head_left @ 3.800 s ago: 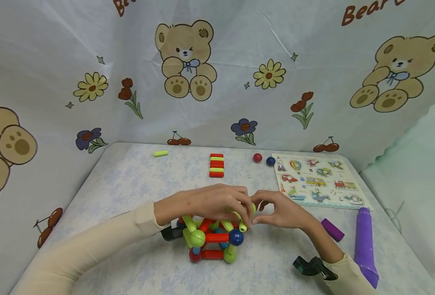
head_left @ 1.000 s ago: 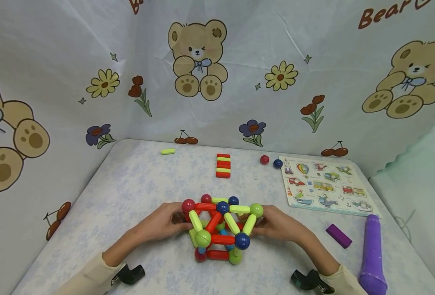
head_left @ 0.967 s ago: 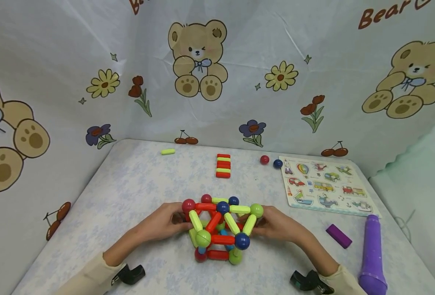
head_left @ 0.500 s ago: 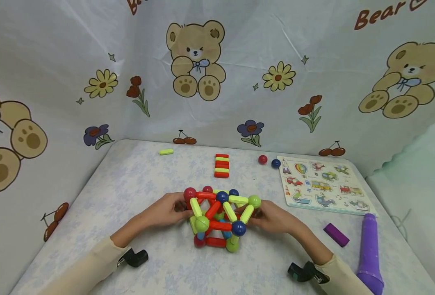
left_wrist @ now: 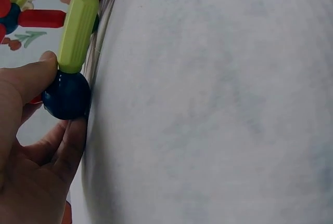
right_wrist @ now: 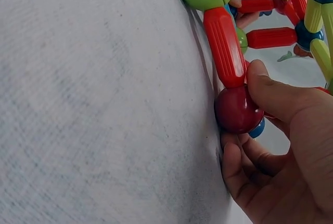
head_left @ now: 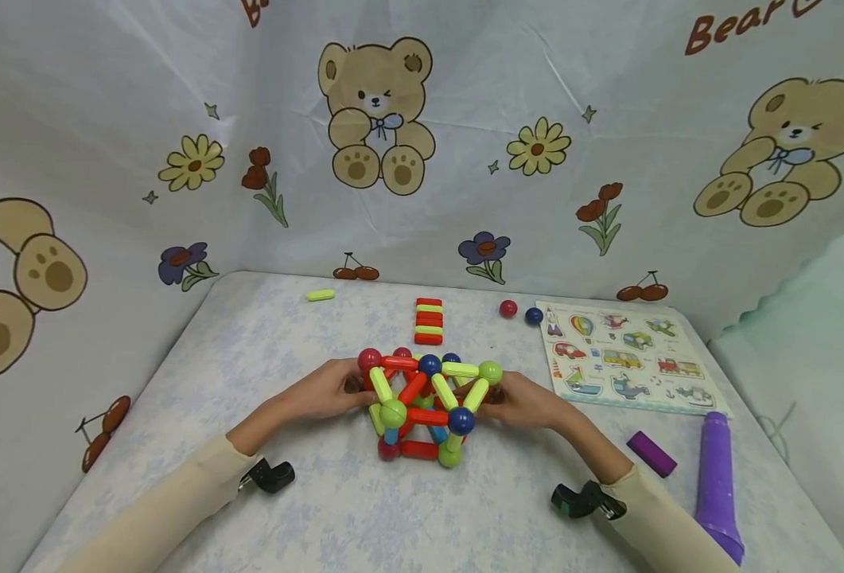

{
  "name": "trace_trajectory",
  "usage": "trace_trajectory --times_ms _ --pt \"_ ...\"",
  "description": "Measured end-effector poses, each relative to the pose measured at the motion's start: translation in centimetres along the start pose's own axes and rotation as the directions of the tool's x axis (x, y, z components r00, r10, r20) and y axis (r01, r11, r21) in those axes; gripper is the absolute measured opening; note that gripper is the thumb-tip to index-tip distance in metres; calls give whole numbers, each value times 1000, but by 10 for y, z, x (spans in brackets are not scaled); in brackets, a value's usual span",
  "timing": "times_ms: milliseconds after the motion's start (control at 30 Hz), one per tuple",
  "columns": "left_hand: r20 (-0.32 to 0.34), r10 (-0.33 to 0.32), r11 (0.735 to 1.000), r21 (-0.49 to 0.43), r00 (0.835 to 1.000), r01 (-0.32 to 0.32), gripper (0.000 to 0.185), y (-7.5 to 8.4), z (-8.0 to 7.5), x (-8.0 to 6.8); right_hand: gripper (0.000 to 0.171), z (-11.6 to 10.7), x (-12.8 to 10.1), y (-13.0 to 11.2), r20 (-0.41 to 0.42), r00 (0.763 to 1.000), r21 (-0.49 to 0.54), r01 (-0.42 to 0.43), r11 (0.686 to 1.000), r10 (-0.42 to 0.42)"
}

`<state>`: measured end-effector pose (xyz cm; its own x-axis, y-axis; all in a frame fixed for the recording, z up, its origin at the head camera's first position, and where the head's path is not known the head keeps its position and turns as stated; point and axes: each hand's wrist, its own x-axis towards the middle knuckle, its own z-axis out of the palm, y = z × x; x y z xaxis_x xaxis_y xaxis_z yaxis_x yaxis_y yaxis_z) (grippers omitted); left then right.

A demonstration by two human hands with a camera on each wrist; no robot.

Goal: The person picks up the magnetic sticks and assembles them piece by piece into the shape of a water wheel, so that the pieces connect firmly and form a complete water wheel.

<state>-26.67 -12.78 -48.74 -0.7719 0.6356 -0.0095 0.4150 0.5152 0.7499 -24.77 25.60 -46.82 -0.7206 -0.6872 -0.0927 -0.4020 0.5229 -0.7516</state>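
A magnetic ball-and-stick structure (head_left: 427, 417) of red, yellow-green and blue rods with coloured balls stands on the table between both hands. At its left side my left hand (head_left: 327, 390) holds it low down. The left wrist view shows that thumb and fingers pinching a dark blue ball (left_wrist: 66, 96) under a yellow-green rod (left_wrist: 78, 31). From the other side my right hand (head_left: 525, 400) grips it too. In the right wrist view, the thumb and fingers are around a dark red ball (right_wrist: 238, 110) at the end of a red rod (right_wrist: 225, 47). Some fingertips are hidden behind the structure.
Red and yellow-green rods (head_left: 429, 321) lie in a row behind the structure. A lone yellow-green rod (head_left: 320, 295), a red ball (head_left: 508, 308) and a blue ball (head_left: 534, 316) lie farther back. A picture board (head_left: 625, 358), purple block (head_left: 651, 454) and purple tube (head_left: 717, 485) occupy the right.
Earlier, both hands met at the structure's upper right. They then took hold of opposite sides low down. Over the last second, the structure and both hands have shifted away from me across the table.
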Motion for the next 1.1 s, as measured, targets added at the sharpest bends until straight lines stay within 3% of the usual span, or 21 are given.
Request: trace_trajectory --times_ms 400,667,867,1100 --pt "-19 0 1000 -20 1000 0 18 3 0 -5 38 3 0 3 -25 1000 -20 1 1000 -2" --pt "-45 27 999 -25 999 -28 22 6 -1 -8 38 3 0 -2 -42 998 2 50 999 -50" --pt "-81 74 997 -16 994 -76 28 6 -7 0 38 -1 3 -3 -98 991 -90 77 993 -86" --pt "-113 123 992 10 986 -122 30 3 -11 14 40 -10 8 -2 -157 987 -134 19 991 -40"
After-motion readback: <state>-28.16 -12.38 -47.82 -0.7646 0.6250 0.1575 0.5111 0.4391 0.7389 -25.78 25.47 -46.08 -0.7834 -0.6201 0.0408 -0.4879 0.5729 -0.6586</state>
